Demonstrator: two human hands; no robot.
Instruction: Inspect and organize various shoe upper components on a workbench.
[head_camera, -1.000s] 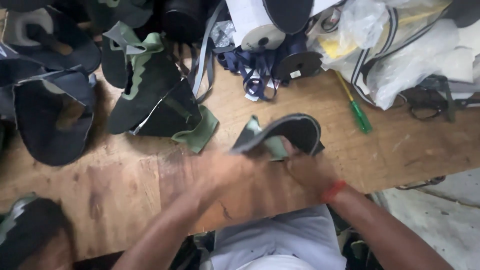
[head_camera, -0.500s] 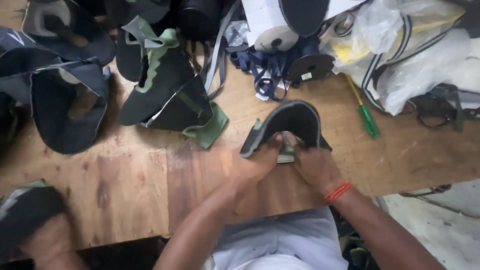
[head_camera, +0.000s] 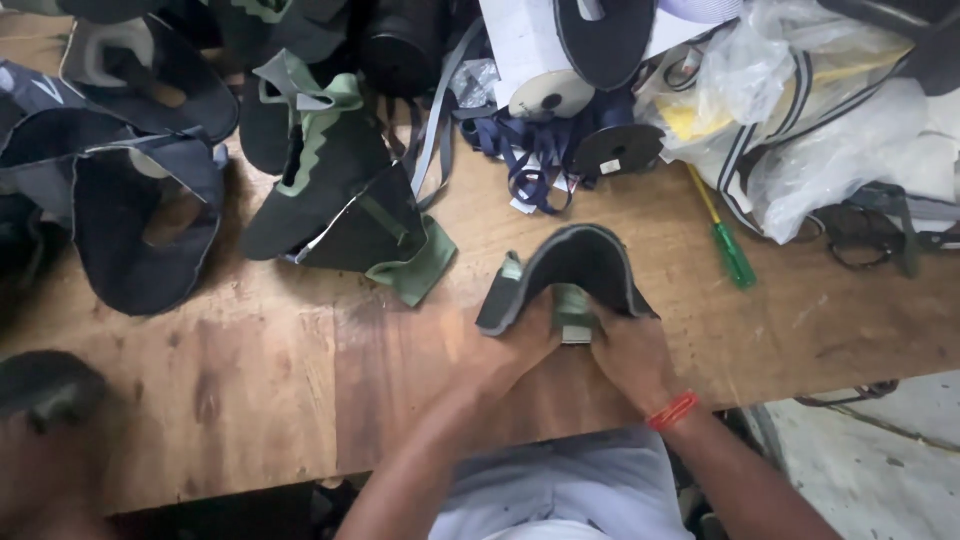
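Both of my hands hold a dark grey shoe upper (head_camera: 580, 262) with green trim, just above the wooden workbench (head_camera: 300, 370). My left hand (head_camera: 510, 345) grips its left lower edge. My right hand (head_camera: 630, 352), with a red band at the wrist, pinches its green tab in the middle. The upper arches upward, its open side facing me.
Several dark shoe uppers with green trim (head_camera: 320, 180) lie at the back left. Navy ribbon spools (head_camera: 560, 130), a green-handled screwdriver (head_camera: 728, 245) and plastic bags (head_camera: 830, 110) crowd the back right. The bench's front edge runs close to my body.
The camera view has shifted and sharpened. My hands have kept hold of the upper, turning it so its arch stands more upright.
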